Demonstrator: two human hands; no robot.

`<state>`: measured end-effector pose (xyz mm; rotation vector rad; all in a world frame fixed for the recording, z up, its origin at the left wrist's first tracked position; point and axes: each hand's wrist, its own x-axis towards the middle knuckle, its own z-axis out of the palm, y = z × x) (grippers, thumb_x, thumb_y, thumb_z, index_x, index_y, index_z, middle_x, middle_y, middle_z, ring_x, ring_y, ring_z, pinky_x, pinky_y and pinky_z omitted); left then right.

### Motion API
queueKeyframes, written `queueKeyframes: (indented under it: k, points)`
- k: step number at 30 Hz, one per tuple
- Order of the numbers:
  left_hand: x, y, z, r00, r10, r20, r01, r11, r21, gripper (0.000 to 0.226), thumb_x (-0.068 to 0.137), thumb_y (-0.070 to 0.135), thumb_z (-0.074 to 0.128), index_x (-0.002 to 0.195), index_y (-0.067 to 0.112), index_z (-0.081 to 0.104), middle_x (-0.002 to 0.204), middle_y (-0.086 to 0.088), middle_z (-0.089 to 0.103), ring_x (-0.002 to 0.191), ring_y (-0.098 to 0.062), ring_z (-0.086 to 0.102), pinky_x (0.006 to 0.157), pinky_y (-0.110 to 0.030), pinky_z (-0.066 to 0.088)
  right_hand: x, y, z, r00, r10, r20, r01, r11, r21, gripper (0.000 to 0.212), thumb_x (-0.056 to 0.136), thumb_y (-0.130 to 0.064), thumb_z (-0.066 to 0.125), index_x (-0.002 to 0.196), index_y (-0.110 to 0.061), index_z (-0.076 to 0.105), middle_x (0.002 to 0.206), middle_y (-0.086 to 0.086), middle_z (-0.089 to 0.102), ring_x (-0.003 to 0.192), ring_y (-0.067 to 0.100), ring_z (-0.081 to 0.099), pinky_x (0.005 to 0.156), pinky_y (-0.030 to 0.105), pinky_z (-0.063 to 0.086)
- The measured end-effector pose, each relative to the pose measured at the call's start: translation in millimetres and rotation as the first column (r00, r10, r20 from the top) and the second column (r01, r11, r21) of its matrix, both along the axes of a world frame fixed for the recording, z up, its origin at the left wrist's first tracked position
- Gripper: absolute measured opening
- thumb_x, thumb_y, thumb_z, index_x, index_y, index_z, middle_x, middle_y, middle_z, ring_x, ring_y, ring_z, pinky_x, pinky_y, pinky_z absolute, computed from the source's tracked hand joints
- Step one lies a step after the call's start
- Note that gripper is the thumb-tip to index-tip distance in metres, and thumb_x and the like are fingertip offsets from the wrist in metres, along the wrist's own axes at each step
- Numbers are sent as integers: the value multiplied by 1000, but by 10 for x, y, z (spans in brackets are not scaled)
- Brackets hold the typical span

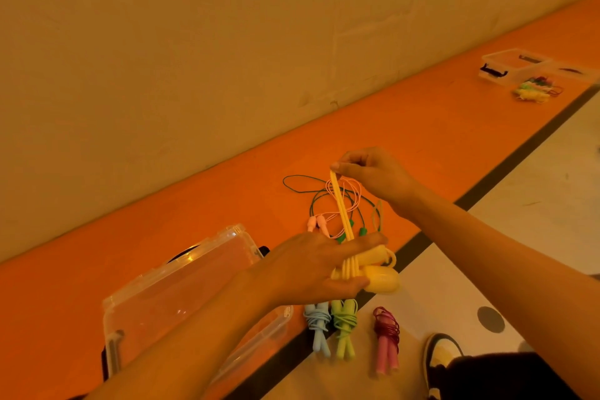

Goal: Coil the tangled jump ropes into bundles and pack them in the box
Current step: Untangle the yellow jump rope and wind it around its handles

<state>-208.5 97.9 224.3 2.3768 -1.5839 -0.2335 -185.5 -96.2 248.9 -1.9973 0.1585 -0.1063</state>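
My left hand grips the two handles of a yellow jump rope together with several folded strands of its cord. My right hand pinches the top of those yellow strands and holds them taut above the left hand. Behind them on the orange floor lie a tangled green rope and a pink rope. Three coiled bundles lie in front: light blue, lime green and dark pink. A clear plastic box stands open at the left.
A second clear box with a pile of coloured ropes beside it sits far right along the wall. A dark strip divides the orange floor from pale flooring. My shoe shows at the bottom right.
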Motion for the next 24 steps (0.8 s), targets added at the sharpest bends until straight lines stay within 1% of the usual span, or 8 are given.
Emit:
queueKeyframes:
  k: [3, 5, 7, 9, 12, 16, 20, 24]
  points:
    - [-3, 5, 31, 999, -25, 25, 26, 999, -33, 66, 96, 55, 50, 153, 48, 17, 60, 3, 46, 53, -12, 44, 49, -31, 35, 35, 14, -30, 1000, -9, 7, 9, 1000, 17, 23, 90, -44, 66, 80, -25, 75, 100, 38, 59, 82, 26, 51, 84, 75, 43]
    - [-18, 12, 51, 998, -35, 48, 38, 998, -51, 67, 95, 60, 49, 153, 47, 18, 60, 2, 45, 52, -12, 43, 48, -31, 34, 61, 28, -61, 1000, -18, 14, 18, 1000, 12, 23, 90, -43, 67, 80, -24, 75, 98, 38, 60, 80, 26, 51, 82, 74, 45]
    - [-25, 23, 61, 996, -47, 72, 51, 997, -58, 68, 93, 63, 50, 152, 44, 22, 60, 3, 44, 51, -11, 40, 47, -30, 29, 84, 39, -84, 1000, -27, 10, 27, 999, 19, 24, 90, -44, 67, 80, -24, 75, 86, 32, 62, 77, 24, 49, 71, 61, 49]
    - [-5, 48, 46, 997, -31, 73, 35, 997, -61, 68, 93, 64, 50, 152, 44, 23, 62, 5, 46, 51, -8, 39, 48, -26, 26, 100, 24, -104, 999, -33, -27, 34, 999, 34, 27, 90, -44, 68, 78, -21, 75, 77, 14, 55, 72, 22, 44, 65, 42, 39]
    - [41, 101, 19, 998, 2, 57, 2, 997, -80, 66, 93, 61, 52, 150, 45, 24, 61, 7, 44, 51, -6, 39, 49, -26, 27, 112, -28, -155, 997, 32, -68, -36, 998, -56, 30, 90, -45, 67, 80, -18, 76, 70, 8, 49, 60, 21, 36, 53, 30, 31]
    - [50, 172, -85, 1000, 15, -8, -15, 997, -75, 64, 92, 63, 50, 147, 49, 22, 59, 7, 40, 51, -8, 38, 49, -27, 27, 141, -129, -218, 996, 35, -83, -47, 987, -152, 31, 84, -43, 73, 79, -13, 75, 60, -1, 53, 45, 3, 36, 43, 17, 28]
    - [119, 252, -158, 999, 32, 0, -32, 999, -35, 66, 92, 62, 52, 148, 55, 18, 59, 5, 45, 52, -9, 42, 47, -22, 26, 154, -263, -320, 988, 84, -130, -109, 973, -204, 37, 78, -51, 76, 72, -14, 73, 63, 6, 52, 56, 13, 41, 50, 27, 29]
    - [288, 337, -113, 992, 101, -73, -108, 989, -103, 70, 89, 65, 52, 147, 61, 13, 65, -1, 58, 55, -14, 52, 49, -31, 40, 77, -462, -273, 977, 140, -163, -157, 982, -101, 34, 80, -46, 72, 89, -13, 72, 80, 6, 62, 73, 11, 54, 68, 30, 40]
